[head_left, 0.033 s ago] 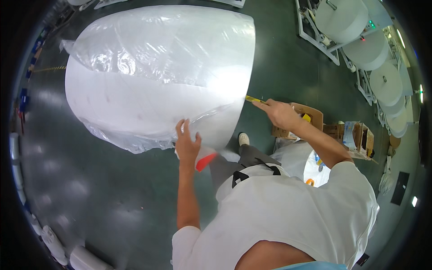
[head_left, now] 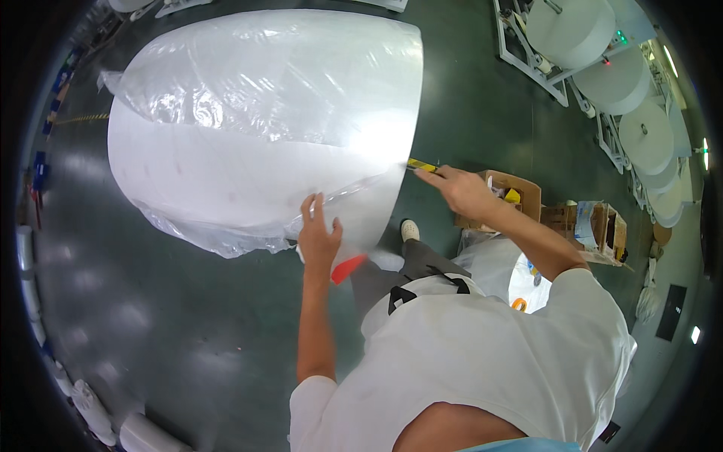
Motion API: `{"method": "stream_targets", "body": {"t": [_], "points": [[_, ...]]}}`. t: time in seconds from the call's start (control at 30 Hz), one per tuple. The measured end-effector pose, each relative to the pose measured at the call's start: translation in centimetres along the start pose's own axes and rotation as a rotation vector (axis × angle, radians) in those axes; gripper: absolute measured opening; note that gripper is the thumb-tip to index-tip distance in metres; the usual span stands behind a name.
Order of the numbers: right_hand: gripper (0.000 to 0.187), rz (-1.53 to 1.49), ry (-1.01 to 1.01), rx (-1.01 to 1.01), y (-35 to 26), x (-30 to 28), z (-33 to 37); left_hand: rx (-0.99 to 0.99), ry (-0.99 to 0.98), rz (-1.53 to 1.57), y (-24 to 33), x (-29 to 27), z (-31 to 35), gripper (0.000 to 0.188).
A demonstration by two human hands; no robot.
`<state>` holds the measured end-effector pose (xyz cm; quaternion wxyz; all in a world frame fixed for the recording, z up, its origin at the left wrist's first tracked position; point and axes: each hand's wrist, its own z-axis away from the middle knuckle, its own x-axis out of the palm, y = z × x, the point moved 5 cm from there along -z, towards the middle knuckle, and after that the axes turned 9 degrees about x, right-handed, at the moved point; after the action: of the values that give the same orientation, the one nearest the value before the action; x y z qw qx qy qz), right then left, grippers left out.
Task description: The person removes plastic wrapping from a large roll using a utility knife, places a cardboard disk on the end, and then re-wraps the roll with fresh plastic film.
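A very large white roll (head_left: 248, 166), partly covered by clear crinkled plastic film (head_left: 248, 83), fills the upper left. My left hand (head_left: 319, 239) is at its near edge, fingers apart, the fingertips over the white surface beside a loose fold of film. Just below that hand is a blurred red piece (head_left: 348, 269); its kind is unclear. At the roll's right edge my right hand (head_left: 467, 194) is closed, its index finger pointing toward the edge. By its fingertip shows a yellow-and-black strip (head_left: 423, 165); whether it is held or marks the floor, I cannot tell.
Open cardboard boxes (head_left: 520, 184) stand right of my right hand. Near my waist, a film-wrapped roll (head_left: 520, 290) bears an orange-handled item (head_left: 519, 304). Machines with white rolls (head_left: 572, 34) line the upper right. My shoe (head_left: 409, 230) stands close to the roll on the green floor (head_left: 188, 324).
My right hand has shifted slightly left, closer to the roll's edge. My left hand has moved a little up and right along the near edge. The roll looks otherwise the same.
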<state>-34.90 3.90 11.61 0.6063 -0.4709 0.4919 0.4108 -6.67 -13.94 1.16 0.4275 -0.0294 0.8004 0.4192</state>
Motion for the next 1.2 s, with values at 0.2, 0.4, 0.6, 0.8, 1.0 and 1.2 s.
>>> {"method": "stream_targets", "body": {"t": [0.2, 0.4, 0.6, 0.8, 1.0, 1.2], "points": [[0.057, 0.201, -0.187, -0.001, -1.1, 1.8, -1.4, -0.008, -0.100, -0.118, 1.8, 9.0, -2.5, 0.026], [0.052, 0.154, -0.197, -0.064, 13.2, 5.4, 5.0, -0.024, -0.268, -0.265, 3.9, 9.9, -2.4, 0.022], [0.059, -0.463, 0.319, -0.493, 11.0, 7.8, -0.2, -0.204, -0.049, -0.362, 6.6, 11.5, -1.8, 0.024], [0.067, -0.470, 0.258, -0.522, 18.6, 19.8, -5.6, -0.396, -0.592, -0.503, 4.6, 16.6, 8.5, 0.029], [0.065, -0.304, -0.194, 0.012, 27.6, 22.7, -3.4, -1.051, -1.085, -0.537, 1.1, 11.2, 40.5, 0.041], [0.056, -0.742, 0.016, -0.036, 21.7, 5.2, -8.0, -0.651, -0.050, -0.082, 0.5, 11.4, 17.7, 0.032]]}}
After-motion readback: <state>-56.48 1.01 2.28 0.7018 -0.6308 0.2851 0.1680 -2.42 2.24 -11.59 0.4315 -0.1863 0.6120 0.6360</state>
